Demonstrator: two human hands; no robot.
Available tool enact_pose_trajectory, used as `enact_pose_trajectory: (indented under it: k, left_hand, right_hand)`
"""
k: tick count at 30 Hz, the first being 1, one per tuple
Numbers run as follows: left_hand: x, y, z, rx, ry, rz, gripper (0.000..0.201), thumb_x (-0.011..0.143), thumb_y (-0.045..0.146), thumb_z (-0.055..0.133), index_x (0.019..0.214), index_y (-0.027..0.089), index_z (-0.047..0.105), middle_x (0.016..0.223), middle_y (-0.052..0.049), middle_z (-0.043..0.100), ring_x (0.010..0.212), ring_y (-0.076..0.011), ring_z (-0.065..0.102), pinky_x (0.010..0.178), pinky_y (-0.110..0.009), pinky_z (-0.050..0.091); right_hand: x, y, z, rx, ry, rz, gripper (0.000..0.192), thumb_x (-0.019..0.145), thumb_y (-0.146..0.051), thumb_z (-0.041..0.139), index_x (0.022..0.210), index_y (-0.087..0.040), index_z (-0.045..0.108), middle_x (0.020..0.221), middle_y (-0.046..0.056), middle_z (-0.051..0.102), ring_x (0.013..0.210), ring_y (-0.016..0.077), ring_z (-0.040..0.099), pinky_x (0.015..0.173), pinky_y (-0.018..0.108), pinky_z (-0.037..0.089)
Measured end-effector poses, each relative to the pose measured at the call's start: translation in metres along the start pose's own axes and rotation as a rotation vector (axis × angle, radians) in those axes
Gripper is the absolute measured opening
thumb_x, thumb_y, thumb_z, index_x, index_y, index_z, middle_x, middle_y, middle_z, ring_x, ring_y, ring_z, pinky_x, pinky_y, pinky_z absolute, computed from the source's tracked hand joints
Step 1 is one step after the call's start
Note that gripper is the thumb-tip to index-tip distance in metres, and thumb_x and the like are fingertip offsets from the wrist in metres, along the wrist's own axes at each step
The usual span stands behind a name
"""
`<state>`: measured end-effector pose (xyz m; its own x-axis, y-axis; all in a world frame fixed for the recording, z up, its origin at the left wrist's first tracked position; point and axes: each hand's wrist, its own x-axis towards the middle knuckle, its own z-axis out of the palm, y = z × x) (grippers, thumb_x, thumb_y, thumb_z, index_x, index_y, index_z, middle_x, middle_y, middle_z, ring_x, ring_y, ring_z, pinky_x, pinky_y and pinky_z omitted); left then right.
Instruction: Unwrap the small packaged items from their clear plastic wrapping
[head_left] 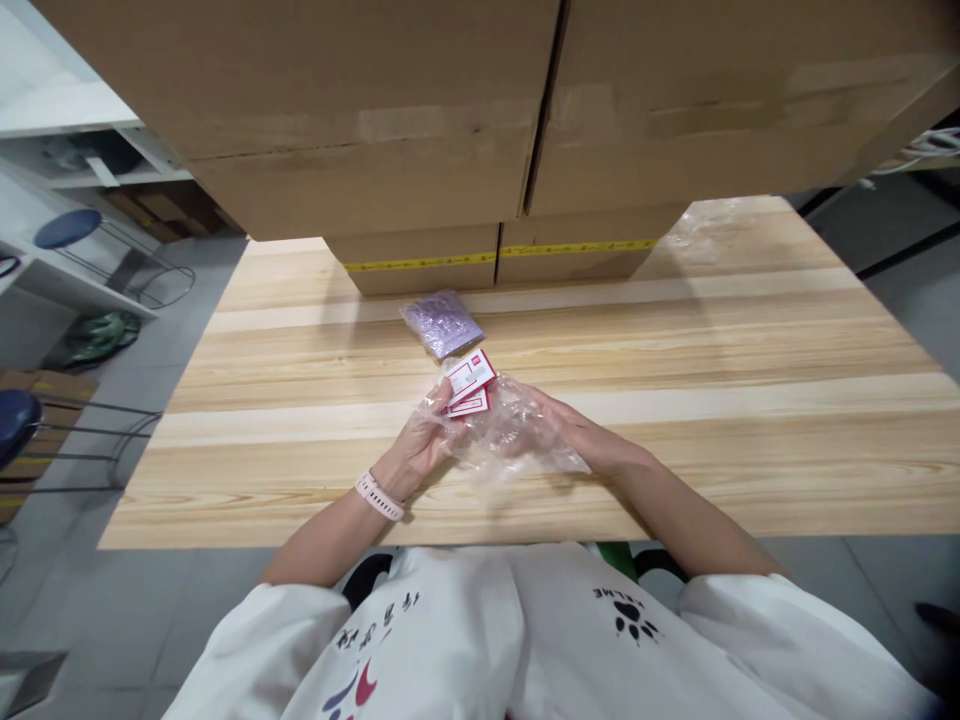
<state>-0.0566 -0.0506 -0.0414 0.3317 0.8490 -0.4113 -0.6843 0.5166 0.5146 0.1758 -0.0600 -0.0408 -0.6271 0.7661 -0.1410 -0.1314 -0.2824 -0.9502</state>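
Between my fingers and thumb, my left hand (429, 432) grips white cards (471, 376) with red edges, one fanned over another. A crumpled clear plastic bag (517, 430) spreads between both hands, partly under the cards. My right hand (551, 422) lies against the bag from the right side; the plastic covers its fingers, so I cannot see how they close. Just beyond the cards, a purple packet (444, 322) in clear wrap rests on the table.
Large cardboard boxes (360, 110) stand stacked at the back of the wooden table (750, 400), with a yellow tape strip (577, 247) along the lower ones. Clear plastic (701, 228) lies at the back right. Blue stools (69, 228) stand on the floor at left.
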Motion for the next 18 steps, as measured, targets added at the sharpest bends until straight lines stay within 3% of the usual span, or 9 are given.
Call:
enact_pose_trajectory:
  k: [2,4,9,13,15,18]
  left_hand:
    - [-0.001,-0.003,0.004,0.115,-0.010,0.097,0.043,0.084,0.038,0.085,0.116,0.013,0.070,0.106,-0.011,0.079,0.088,-0.0222,0.077,0.077,-0.030,0.064]
    - [-0.006,-0.009,0.010,0.229,-0.026,0.193,0.054,0.077,0.042,0.091,0.116,0.014,0.068,0.107,-0.011,0.079,0.090,-0.0224,0.077,0.082,-0.032,0.063]
    - [-0.016,-0.025,0.023,0.392,-0.080,0.313,0.053,0.077,0.045,0.090,0.118,0.021,0.067,0.117,-0.008,0.076,0.092,-0.0196,0.074,0.082,-0.030,0.060]
    - [-0.016,-0.030,0.020,0.426,-0.108,0.270,0.050,0.082,0.049,0.085,0.120,0.020,0.071,0.120,-0.010,0.075,0.100,-0.0222,0.072,0.088,-0.032,0.057]
    - [-0.014,-0.032,0.017,0.442,-0.090,0.249,0.049,0.082,0.047,0.085,0.121,0.020,0.072,0.116,-0.010,0.074,0.103,-0.0234,0.071,0.091,-0.033,0.056]
    - [-0.011,-0.035,0.011,0.532,0.010,0.345,0.043,0.078,0.040,0.088,0.113,0.019,0.074,0.118,-0.009,0.071,0.109,-0.0234,0.067,0.095,-0.033,0.053]
  right_hand:
    - [0.000,0.000,0.007,0.157,-0.096,0.046,0.075,0.093,-0.066,0.063,0.158,-0.036,0.042,0.162,0.009,0.048,0.130,0.0274,0.062,0.095,0.041,0.060]
    - [0.001,0.002,0.013,0.271,-0.098,0.077,0.071,0.092,-0.062,0.068,0.154,-0.032,0.048,0.153,0.010,0.056,0.120,0.0258,0.067,0.090,0.039,0.062]
    - [0.009,0.014,0.026,0.371,0.145,0.034,0.064,0.078,-0.045,0.088,0.135,-0.028,0.063,0.129,0.006,0.073,0.105,0.0206,0.073,0.092,0.034,0.060]
    - [0.015,0.027,0.036,0.370,0.360,-0.013,0.061,0.066,-0.046,0.094,0.119,-0.026,0.070,0.121,0.004,0.076,0.107,0.0222,0.072,0.093,0.035,0.059]
    - [0.017,0.031,0.038,0.353,0.445,-0.012,0.055,0.064,-0.048,0.095,0.108,-0.024,0.073,0.112,0.004,0.078,0.105,0.0229,0.073,0.096,0.037,0.058]
    - [0.019,0.033,0.037,0.282,0.531,-0.016,0.051,0.064,-0.052,0.093,0.101,-0.023,0.073,0.101,0.004,0.078,0.091,0.0219,0.073,0.089,0.037,0.059]
